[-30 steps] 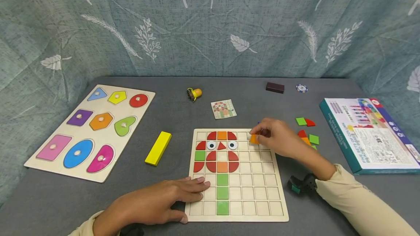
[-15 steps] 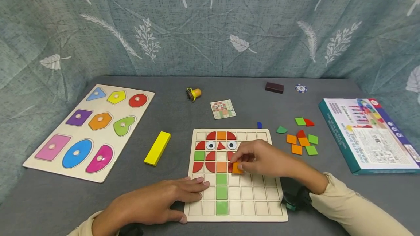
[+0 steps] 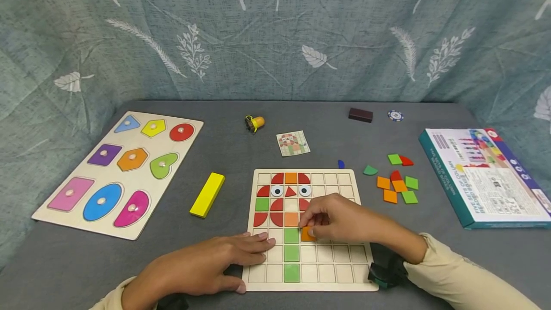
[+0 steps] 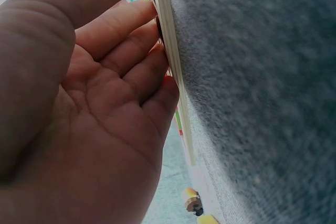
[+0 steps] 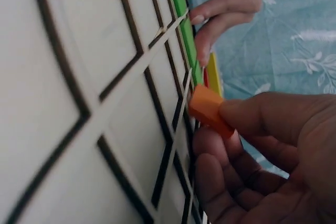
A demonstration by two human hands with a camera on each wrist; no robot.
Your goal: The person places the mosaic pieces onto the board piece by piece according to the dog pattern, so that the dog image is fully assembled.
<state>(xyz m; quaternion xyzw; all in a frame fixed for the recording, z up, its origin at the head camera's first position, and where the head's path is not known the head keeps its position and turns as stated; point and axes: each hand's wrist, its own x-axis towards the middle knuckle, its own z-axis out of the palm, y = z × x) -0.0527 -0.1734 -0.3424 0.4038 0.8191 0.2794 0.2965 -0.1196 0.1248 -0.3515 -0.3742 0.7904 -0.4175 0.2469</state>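
Note:
My right hand point(image 3: 340, 219) pinches an orange square tile point(image 3: 307, 234) between thumb and fingertips, low over the wooden grid board point(image 3: 325, 277). In the head view the tile sits just right of the topmost of the green squares point(image 3: 292, 236) in the middle column. The right wrist view shows the orange tile point(image 5: 208, 109) tilted, its edge close to the grid. Red pieces, two eye pieces and orange squares fill cells in the upper left part of the board. My left hand point(image 3: 224, 260) rests with extended fingers on the board's left edge, holding nothing.
Loose orange, green and red tiles point(image 3: 390, 196) lie right of the board, with a blue piece point(image 3: 341, 164) behind it. A picture card point(image 3: 293, 143), yellow block point(image 3: 208, 195), shape puzzle point(image 3: 144, 183) and box point(image 3: 490, 178) surround it. A dark block point(image 3: 360, 115) lies farther back.
My right hand has carried the orange tile from the board's upper right corner toward me and leftward, to beside the green column. My left hand has stayed in place.

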